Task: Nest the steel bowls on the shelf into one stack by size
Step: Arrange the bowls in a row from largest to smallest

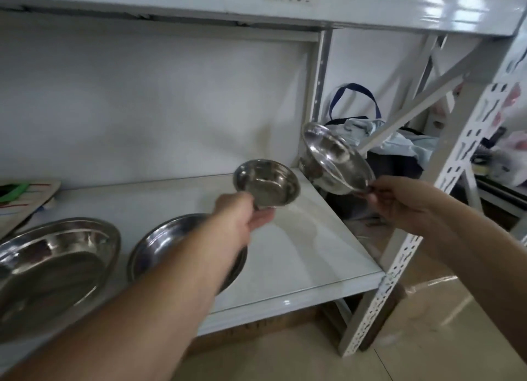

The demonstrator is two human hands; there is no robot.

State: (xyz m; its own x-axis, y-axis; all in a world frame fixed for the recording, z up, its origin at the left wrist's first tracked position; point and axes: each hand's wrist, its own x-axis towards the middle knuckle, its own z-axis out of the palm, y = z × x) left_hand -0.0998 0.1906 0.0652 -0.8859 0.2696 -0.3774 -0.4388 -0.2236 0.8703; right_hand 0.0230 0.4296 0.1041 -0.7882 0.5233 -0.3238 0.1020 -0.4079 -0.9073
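My left hand (242, 213) grips the near rim of a small steel bowl (266, 182) and holds it in the air above the white shelf (299, 255). My right hand (399, 201) pinches the rim of another small steel bowl (336, 158), tilted steeply on edge past the shelf's right end. On the shelf sits a medium steel bowl (168, 241), partly hidden under my left forearm. A large steel bowl (51, 263) rests at the left, cut off by the frame edge.
A white perforated upright (399, 269) and a diagonal brace (413, 109) stand at the shelf's right end, close to the tilted bowl. Behind them lies a dark bag with a blue handle (355, 98) and cloth. A board with coloured marks (20, 201) lies at the far left.
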